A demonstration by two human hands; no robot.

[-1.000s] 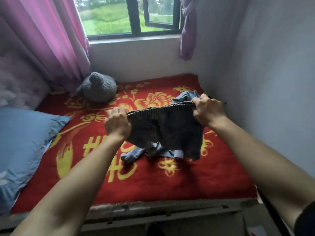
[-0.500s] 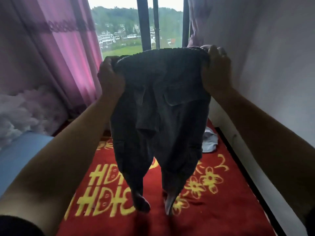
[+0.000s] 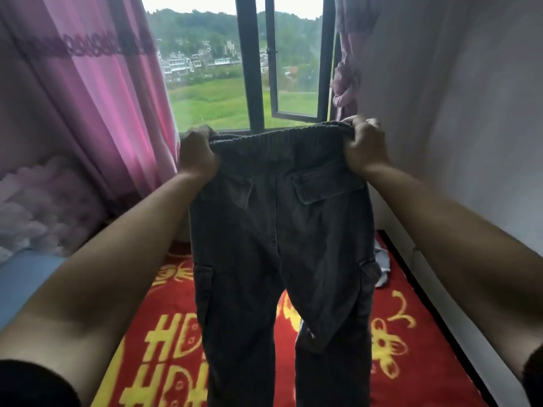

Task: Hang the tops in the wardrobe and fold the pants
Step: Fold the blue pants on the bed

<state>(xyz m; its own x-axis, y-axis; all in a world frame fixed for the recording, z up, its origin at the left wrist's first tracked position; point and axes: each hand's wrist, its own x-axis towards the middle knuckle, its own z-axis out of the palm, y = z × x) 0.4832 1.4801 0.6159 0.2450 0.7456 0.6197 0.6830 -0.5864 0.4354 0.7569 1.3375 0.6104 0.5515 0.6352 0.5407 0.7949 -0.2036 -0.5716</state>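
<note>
1. Dark grey pants hang open at the centre of view, the waistband stretched from 10 to 2 o'clock and the legs dropping to 6 o'clock.
2. The left hand grips the waistband's left end, fingers curled round it.
3. The right hand clenches the right end likewise.
4. A red blanket lies below, and a pale blue garment rests on it at 4 o'clock.
5. A pink curtain hangs at 10 o'clock.

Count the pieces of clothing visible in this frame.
2. The dark pants hang from the left hand and right hand at the waistband; a pale blue garment lies on the red blanket to their right, partly hidden behind them. More may be hidden.
</note>
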